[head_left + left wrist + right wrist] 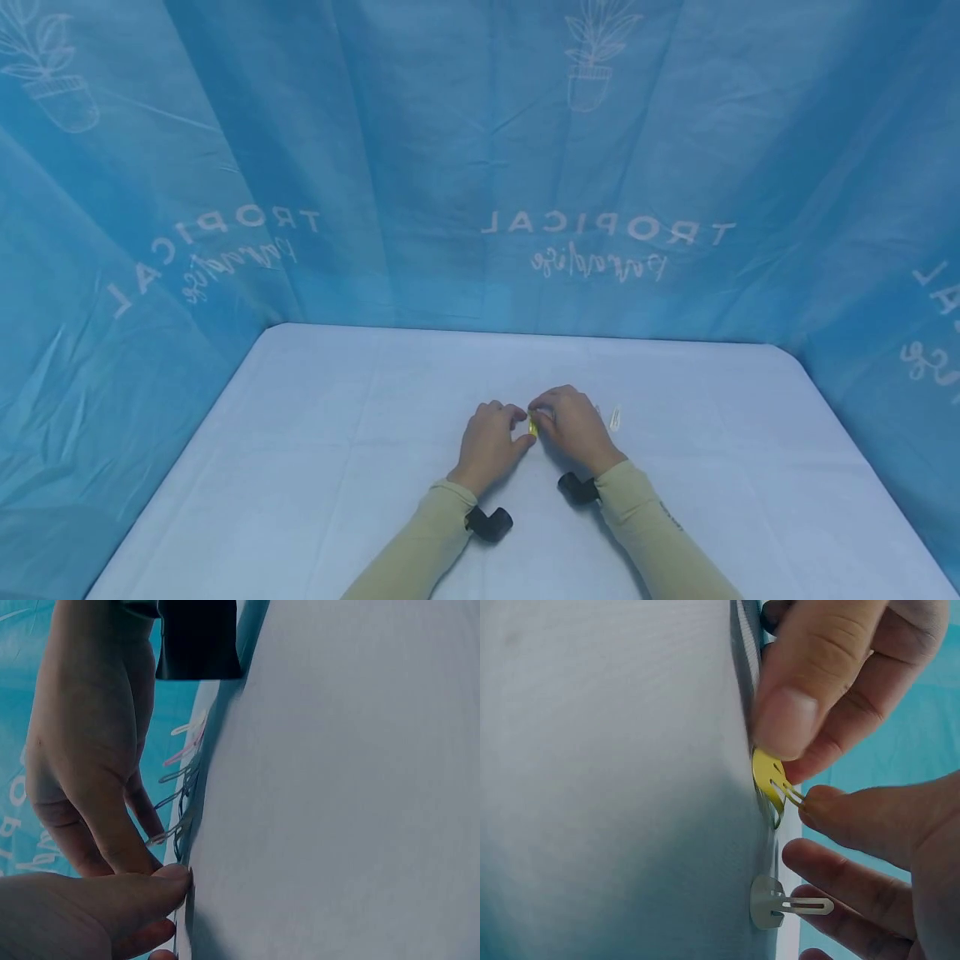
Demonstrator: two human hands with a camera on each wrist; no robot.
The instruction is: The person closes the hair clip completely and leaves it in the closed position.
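A small yellow snap hair clip [533,425] is between my two hands, low over the table. In the right wrist view its rounded yellow end [767,771] is under my left thumb, and its narrow prong sticks out from the body. My left hand [489,442] pinches that rounded end with thumb and fingers. Reaching in from the other side, my right hand [576,427] holds the prong at the thumb tip; its other fingers are loosely bent. Just right of my right hand, a white hair clip [766,902] stands with its prong raised.
Several clips, among them a pink clip [184,751], form a row beyond my right hand. A pale clip [616,418] lies at the row's right. The white-covered table [337,400] is enclosed by blue printed curtains [420,167]. Black cameras [490,525] are strapped to both wrists.
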